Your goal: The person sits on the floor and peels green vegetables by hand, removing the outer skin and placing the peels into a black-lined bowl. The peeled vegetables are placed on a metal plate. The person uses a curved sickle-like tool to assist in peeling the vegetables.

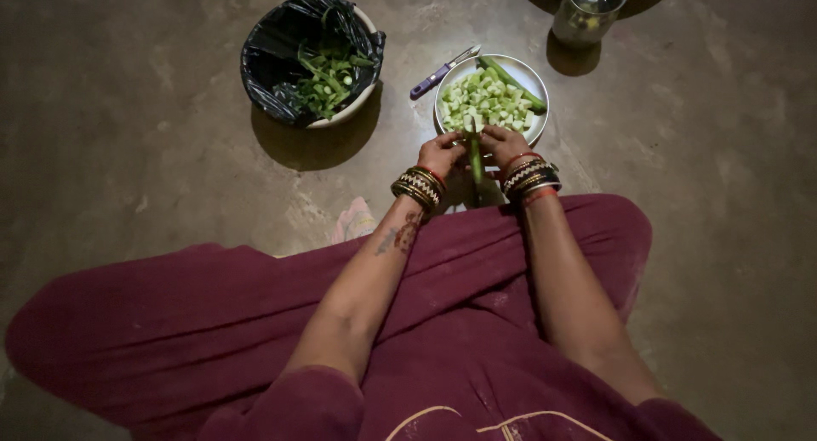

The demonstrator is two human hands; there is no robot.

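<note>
My left hand (441,153) and my right hand (504,143) meet at the near rim of a white plate (536,116), both gripping a long green vegetable (476,162) that stands between them over an upright blade. Pale green cut pieces (487,101) fill the plate, and a whole green vegetable (511,79) lies along its far right side. Bangles cover both wrists.
A purple-handled peeler (440,72) lies on the floor left of the plate. A bowl lined with a black bag (281,41) holds green peelings at the upper left. A steel cup (587,11) stands at the top right. My maroon-clad legs fill the foreground.
</note>
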